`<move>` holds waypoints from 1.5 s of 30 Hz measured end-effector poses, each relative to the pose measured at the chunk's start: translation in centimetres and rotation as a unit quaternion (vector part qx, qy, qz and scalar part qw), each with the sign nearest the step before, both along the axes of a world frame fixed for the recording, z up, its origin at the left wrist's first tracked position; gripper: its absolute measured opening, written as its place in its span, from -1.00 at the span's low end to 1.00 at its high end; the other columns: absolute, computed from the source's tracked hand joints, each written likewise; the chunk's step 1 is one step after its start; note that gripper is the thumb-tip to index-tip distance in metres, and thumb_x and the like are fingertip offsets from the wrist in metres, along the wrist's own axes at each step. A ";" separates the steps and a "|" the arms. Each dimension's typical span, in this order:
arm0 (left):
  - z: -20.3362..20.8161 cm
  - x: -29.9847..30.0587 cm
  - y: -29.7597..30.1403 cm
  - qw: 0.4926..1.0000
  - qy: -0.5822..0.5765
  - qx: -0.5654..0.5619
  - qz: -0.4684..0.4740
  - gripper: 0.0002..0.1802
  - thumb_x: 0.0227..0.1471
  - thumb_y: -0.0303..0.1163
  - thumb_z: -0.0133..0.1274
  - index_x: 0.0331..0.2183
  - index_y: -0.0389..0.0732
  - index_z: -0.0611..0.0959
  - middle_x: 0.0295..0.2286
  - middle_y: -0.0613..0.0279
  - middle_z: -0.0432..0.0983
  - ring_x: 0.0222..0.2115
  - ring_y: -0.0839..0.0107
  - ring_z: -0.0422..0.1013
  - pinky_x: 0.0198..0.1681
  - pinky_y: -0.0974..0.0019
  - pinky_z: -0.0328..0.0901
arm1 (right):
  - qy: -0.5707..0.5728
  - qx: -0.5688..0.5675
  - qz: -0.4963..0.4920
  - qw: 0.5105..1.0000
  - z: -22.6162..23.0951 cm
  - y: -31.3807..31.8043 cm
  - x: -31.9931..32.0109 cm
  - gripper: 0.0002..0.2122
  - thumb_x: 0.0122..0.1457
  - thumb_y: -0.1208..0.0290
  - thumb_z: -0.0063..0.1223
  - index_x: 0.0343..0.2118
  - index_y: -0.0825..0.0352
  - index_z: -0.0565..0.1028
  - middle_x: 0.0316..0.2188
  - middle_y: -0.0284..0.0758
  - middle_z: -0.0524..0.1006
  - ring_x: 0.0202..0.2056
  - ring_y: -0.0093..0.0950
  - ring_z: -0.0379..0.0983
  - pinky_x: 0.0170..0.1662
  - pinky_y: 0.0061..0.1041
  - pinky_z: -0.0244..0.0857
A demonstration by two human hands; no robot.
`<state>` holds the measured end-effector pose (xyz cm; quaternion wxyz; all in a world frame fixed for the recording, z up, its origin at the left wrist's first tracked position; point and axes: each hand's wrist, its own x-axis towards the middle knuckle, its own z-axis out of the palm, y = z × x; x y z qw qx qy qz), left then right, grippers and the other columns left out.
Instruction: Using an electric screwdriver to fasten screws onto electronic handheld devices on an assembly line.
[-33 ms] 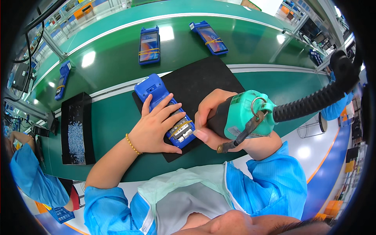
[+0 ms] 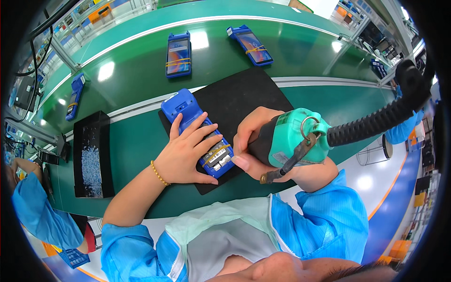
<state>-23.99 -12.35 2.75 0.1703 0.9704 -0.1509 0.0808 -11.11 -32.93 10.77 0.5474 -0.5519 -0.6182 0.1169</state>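
Note:
A blue handheld payment-type terminal (image 2: 184, 106) lies back side up on the black mat (image 2: 260, 91), a yellow rubber band around its lower part. Across its back rests my left hand (image 2: 188, 152), fingers spread flat and thumb by the near edge. My right hand (image 2: 251, 141) is wrapped around the black grip of an electric screwdriver with a green end (image 2: 298, 134), just right of the terminal. The screwdriver's tip is hidden beneath the hand and tool body. A black corrugated cable (image 2: 371, 124) runs from its top toward the upper right.
More blue terminals with rubber bands, one upright (image 2: 178, 55), one tilted (image 2: 251, 46) and one at the left (image 2: 75, 97), lie on the green surface beyond the metal rail. A black tray (image 2: 94, 155) holds many small screws. Another person's blue sleeve (image 2: 44, 211) is at far left.

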 end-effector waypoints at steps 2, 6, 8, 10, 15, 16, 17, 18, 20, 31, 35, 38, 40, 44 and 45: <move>0.0 0.0 -0.1 1.000 0.000 0.002 0.002 0.08 -0.45 0.20 0.46 0.12 -0.09 0.52 0.19 0.10 0.30 0.34 0.02 0.01 0.31 -0.41 -0.32 | 0.011 0.007 0.001 1.000 -0.1 0.0 0.0 -0.77 0.05 0.67 0.24 -0.29 0.37 0.41 -0.43 -0.31 0.50 -0.41 -0.58 0.55 -0.36 -0.61 0.42; -0.1 0.0 0.0 1.000 0.001 0.000 0.004 0.09 -0.46 0.20 0.46 0.12 -0.08 0.52 0.19 0.10 0.30 0.34 0.01 0.01 0.30 -0.41 -0.32 | 0.027 0.023 0.018 0.999 0.2 0.2 0.0 -0.78 0.04 0.68 0.24 -0.29 0.37 0.42 -0.42 -0.31 0.50 -0.41 -0.57 0.56 -0.36 -0.61 0.42; -0.1 0.0 0.0 1.000 0.000 -0.001 0.003 0.09 -0.47 0.20 0.46 0.12 -0.08 0.52 0.19 0.10 0.29 0.34 0.01 0.01 0.30 -0.41 -0.32 | 0.015 0.004 -0.004 1.000 0.1 0.1 -0.1 -0.78 0.05 0.67 0.24 -0.28 0.37 0.42 -0.42 -0.30 0.51 -0.41 -0.58 0.56 -0.36 -0.62 0.42; -0.1 -0.1 0.0 1.000 -0.001 -0.001 0.003 0.09 -0.47 0.20 0.46 0.12 -0.08 0.52 0.19 0.09 0.30 0.34 0.01 0.01 0.30 -0.42 -0.32 | 0.000 0.006 -0.002 1.000 0.2 0.1 0.1 -0.78 0.05 0.67 0.24 -0.28 0.37 0.42 -0.42 -0.30 0.51 -0.41 -0.58 0.55 -0.36 -0.62 0.42; 0.0 -0.1 0.1 1.000 0.001 -0.003 0.000 0.09 -0.47 0.21 0.46 0.13 -0.08 0.52 0.19 0.09 0.30 0.34 0.01 0.01 0.30 -0.42 -0.33 | -0.011 0.001 0.019 1.000 0.3 0.2 0.5 -0.77 0.05 0.66 0.24 -0.28 0.37 0.41 -0.42 -0.30 0.52 -0.41 -0.58 0.55 -0.36 -0.62 0.42; 0.0 -0.1 0.2 1.000 0.001 -0.002 -0.001 0.10 -0.47 0.21 0.46 0.13 -0.08 0.52 0.19 0.09 0.30 0.35 0.01 0.01 0.30 -0.42 -0.33 | -0.009 0.005 0.024 1.000 0.4 0.2 0.5 -0.77 0.06 0.66 0.23 -0.28 0.37 0.40 -0.43 -0.30 0.53 -0.42 -0.59 0.55 -0.36 -0.63 0.42; 0.0 -0.1 0.2 1.000 0.001 -0.002 -0.001 0.10 -0.47 0.21 0.46 0.13 -0.08 0.52 0.19 0.09 0.30 0.35 0.01 0.01 0.30 -0.42 -0.33 | -0.006 0.010 0.028 1.000 0.4 0.2 0.5 -0.77 0.06 0.66 0.23 -0.27 0.37 0.40 -0.44 -0.30 0.53 -0.42 -0.59 0.54 -0.36 -0.63 0.41; -0.1 -0.2 0.2 1.000 0.000 -0.003 0.000 0.10 -0.47 0.21 0.46 0.13 -0.08 0.52 0.19 0.09 0.29 0.35 0.01 0.00 0.31 -0.42 -0.33 | -0.007 0.010 0.029 0.999 0.4 0.3 0.3 -0.77 0.06 0.66 0.23 -0.27 0.37 0.40 -0.44 -0.30 0.53 -0.42 -0.59 0.54 -0.36 -0.63 0.41; -0.1 -0.3 0.2 1.000 -0.001 -0.004 0.001 0.10 -0.47 0.21 0.46 0.13 -0.08 0.52 0.20 0.09 0.29 0.35 0.01 0.00 0.31 -0.42 -0.33 | 0.003 0.000 0.004 1.000 0.6 0.2 -0.3 -0.76 0.06 0.68 0.21 -0.27 0.37 0.39 -0.45 -0.29 0.53 -0.43 -0.60 0.54 -0.36 -0.62 0.41; -0.2 -0.8 -0.4 0.998 -0.059 -0.024 -0.006 -0.03 -0.35 0.26 0.38 0.07 -0.08 0.57 0.18 0.13 0.33 0.33 0.03 0.05 0.29 -0.40 -0.31 | 0.247 0.101 0.020 0.964 -1.0 -0.1 -0.1 -0.68 0.09 0.60 0.22 -0.13 0.36 0.36 -0.49 -0.38 0.46 -0.49 -0.68 0.37 -0.41 -0.64 0.23; -1.2 -0.8 -2.2 0.986 -0.114 -0.118 -0.024 -0.67 -0.10 -0.17 0.37 -0.26 -0.03 0.69 0.01 0.26 0.51 0.27 0.10 0.20 0.28 -0.35 -0.28 | 0.341 0.182 0.133 0.912 -0.9 0.6 -0.6 -0.71 0.16 0.62 0.10 -0.11 0.37 0.27 -0.55 -0.34 0.41 -0.62 -0.63 0.32 -0.51 -0.57 0.23; -0.8 -1.0 -2.8 0.982 -0.108 -0.153 -0.018 -0.91 -0.05 -0.31 0.33 -0.43 -0.03 0.72 -0.06 0.34 0.59 0.26 0.12 0.23 0.28 -0.31 -0.24 | 0.346 0.198 0.169 0.901 -0.6 0.5 -0.7 -0.74 0.19 0.64 0.03 -0.12 0.38 0.24 -0.59 -0.32 0.36 -0.67 -0.60 0.27 -0.58 -0.52 0.20; 0.0 -1.2 -2.5 0.986 -0.115 -0.119 0.000 -0.92 -0.05 -0.32 0.32 -0.43 -0.03 0.73 -0.04 0.34 0.58 0.25 0.14 0.24 0.28 -0.31 -0.21 | 0.350 0.224 0.161 0.895 -0.3 0.4 -0.8 -0.74 0.19 0.64 0.01 -0.11 0.38 0.24 -0.61 -0.32 0.33 -0.68 -0.57 0.26 -0.60 -0.50 0.19; 1.4 -3.0 -0.7 0.991 -0.103 -0.053 0.069 -0.87 -0.08 -0.40 0.33 -0.38 -0.02 0.74 -0.02 0.38 0.57 0.23 0.18 0.28 0.30 -0.25 -0.17 | 0.363 0.220 0.124 0.897 0.7 -0.4 -0.4 -0.71 0.17 0.53 0.09 -0.12 0.33 0.25 -0.65 -0.37 0.28 -0.69 -0.53 0.24 -0.60 -0.49 0.19; 1.9 -3.7 0.4 0.987 -0.120 -0.016 0.101 -0.86 -0.09 -0.42 0.32 -0.37 -0.01 0.74 -0.02 0.38 0.57 0.20 0.21 0.31 0.29 -0.24 -0.11 | 0.356 0.222 0.115 0.900 1.0 -0.7 -0.2 -0.71 0.16 0.51 0.10 -0.12 0.33 0.24 -0.65 -0.38 0.27 -0.69 -0.53 0.23 -0.60 -0.49 0.18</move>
